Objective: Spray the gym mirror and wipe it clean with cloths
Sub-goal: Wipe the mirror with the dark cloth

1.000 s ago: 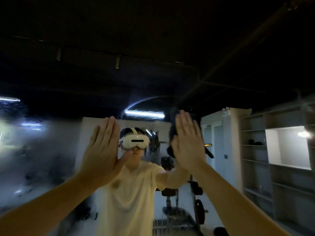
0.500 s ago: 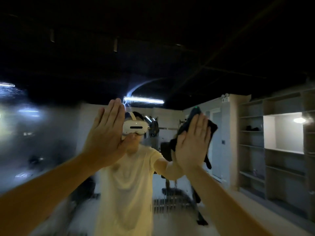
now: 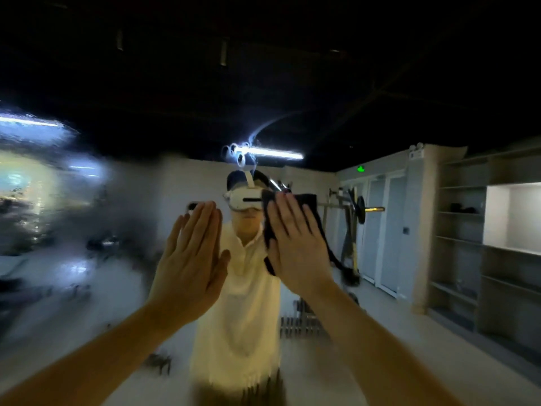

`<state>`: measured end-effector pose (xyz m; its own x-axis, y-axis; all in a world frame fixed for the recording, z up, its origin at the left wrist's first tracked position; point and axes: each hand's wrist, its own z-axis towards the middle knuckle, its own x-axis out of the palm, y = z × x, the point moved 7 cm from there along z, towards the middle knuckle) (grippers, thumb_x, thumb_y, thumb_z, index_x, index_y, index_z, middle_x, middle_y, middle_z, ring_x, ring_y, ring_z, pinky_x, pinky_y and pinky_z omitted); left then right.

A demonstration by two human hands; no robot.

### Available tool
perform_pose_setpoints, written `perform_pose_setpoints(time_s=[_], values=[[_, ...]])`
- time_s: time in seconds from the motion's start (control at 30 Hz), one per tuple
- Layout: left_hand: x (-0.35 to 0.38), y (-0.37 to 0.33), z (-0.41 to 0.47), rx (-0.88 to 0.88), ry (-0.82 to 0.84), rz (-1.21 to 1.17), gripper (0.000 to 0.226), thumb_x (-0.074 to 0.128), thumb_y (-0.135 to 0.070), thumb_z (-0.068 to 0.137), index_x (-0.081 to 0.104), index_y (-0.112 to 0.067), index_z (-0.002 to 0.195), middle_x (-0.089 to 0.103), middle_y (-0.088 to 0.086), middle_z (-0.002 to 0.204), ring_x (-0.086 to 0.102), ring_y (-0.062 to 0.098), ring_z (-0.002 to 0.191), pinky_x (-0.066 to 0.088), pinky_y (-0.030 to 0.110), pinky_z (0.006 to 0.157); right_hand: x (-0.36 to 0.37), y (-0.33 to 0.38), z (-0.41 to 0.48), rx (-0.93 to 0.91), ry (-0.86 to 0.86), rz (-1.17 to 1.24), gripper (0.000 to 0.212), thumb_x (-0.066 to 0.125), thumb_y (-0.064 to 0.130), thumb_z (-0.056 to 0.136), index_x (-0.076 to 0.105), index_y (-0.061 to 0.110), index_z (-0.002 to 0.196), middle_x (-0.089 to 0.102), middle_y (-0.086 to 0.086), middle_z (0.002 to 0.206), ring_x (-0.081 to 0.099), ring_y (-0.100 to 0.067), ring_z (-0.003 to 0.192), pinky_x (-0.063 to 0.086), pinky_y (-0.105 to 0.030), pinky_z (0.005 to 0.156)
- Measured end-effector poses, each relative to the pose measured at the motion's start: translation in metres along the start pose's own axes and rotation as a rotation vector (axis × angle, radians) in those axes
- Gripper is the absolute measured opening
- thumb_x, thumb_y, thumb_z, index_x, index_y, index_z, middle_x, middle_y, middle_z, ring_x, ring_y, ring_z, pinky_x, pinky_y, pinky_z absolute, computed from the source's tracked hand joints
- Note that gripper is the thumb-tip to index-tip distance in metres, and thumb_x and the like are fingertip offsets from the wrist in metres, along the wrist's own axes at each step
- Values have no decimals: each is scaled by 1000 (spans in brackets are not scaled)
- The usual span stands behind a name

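- Head view: the large wall-mounted gym mirror [image 3: 73,244] fills the frame. Its glass is hazy and streaked with wet well to the left of the dark grey wiping cloth [image 3: 268,227], and clear to the right of the cloth.
- Open grey built-in shelving [image 3: 468,244] shows in the reflection, far right of the cloth.
- A person in a pale short-sleeved shirt [image 3: 246,303] is reflected just left of and below the cloth (a white headset sits over the eyes).
- A black-and-yellow weight rack with a barbell [image 3: 357,209] is reflected just right of the cloth.
- The right hand [image 3: 295,244] lies flat on the cloth, fingers straight and together, pressing it against the glass. The cloth's edges show past the fingertips and the thumb side, and a dark tail hangs below.
- The left hand [image 3: 193,259] is just left of the cloth, flat and raised to the glass, fingers straight, thumb spread. I cannot tell whether anything lies under it.
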<state>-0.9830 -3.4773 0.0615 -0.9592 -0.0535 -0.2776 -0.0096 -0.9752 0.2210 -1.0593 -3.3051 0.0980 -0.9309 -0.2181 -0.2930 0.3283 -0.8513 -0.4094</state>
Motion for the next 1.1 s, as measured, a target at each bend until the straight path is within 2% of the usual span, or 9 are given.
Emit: perform_pose_setpoints(time_s=[0.1,0.17,0.23,0.33,0.43,0.53,0.63,0.93,1.1], values=[[15,-13,2,-17,19,3,83,43,-47,106,8,1,164,4,20,173,4,33,162,11,53,131,-1,-58,-22,177,2,11,73,31,38,104,5,5,163,0,-15,172,-4,-29,160,9,-52,129],[27,-20,3,-36,33,11,86,34,-55,107,5,1,164,1,22,173,3,36,161,12,57,130,0,-96,-40,301,-1,46,70,23,37,103,7,5,164,5,-16,172,0,-29,160,13,-53,128],[36,-23,4,-67,32,24,89,25,-62,106,5,2,164,2,24,172,4,40,160,11,59,129,5,-130,-62,419,-15,69,66,18,35,106,3,9,165,4,-15,172,1,-28,160,13,-53,128],[40,-22,5,-85,5,43,92,26,-65,104,7,3,164,5,26,172,6,41,160,10,59,129,14,-166,-104,642,-59,113,64,18,34,108,2,10,165,5,-16,172,3,-30,160,12,-53,128],[39,-22,4,-69,-19,45,94,29,-64,103,7,4,163,5,26,171,6,41,160,9,58,129,23,-177,-144,869,-115,205,66,17,35,106,7,6,164,8,-18,171,6,-33,159,13,-56,127],[40,-21,3,-70,-25,36,94,30,-65,103,6,4,163,5,26,171,5,41,160,8,58,130,25,-158,-150,946,-118,244,72,18,35,100,8,3,164,8,-20,171,7,-36,158,13,-57,127],[38,-18,3,-71,-11,8,95,32,-65,103,7,3,164,4,26,172,4,40,160,10,59,129,22,-112,-124,873,-111,261,73,24,30,97,8,1,163,8,-21,170,6,-36,159,12,-56,128],[7,-1,-33,-52,-7,-81,86,51,-45,103,10,0,165,6,18,174,5,31,162,9,49,131,15,46,-49,325,13,206,71,25,31,101,2,4,163,-3,-18,172,-9,-31,159,1,-51,129],[7,-7,-60,-69,-10,-93,80,54,-30,102,15,2,164,11,20,173,11,35,161,21,58,127,15,93,-48,93,11,184,72,40,29,102,10,4,163,0,-16,170,-9,-29,159,-3,-47,129]])
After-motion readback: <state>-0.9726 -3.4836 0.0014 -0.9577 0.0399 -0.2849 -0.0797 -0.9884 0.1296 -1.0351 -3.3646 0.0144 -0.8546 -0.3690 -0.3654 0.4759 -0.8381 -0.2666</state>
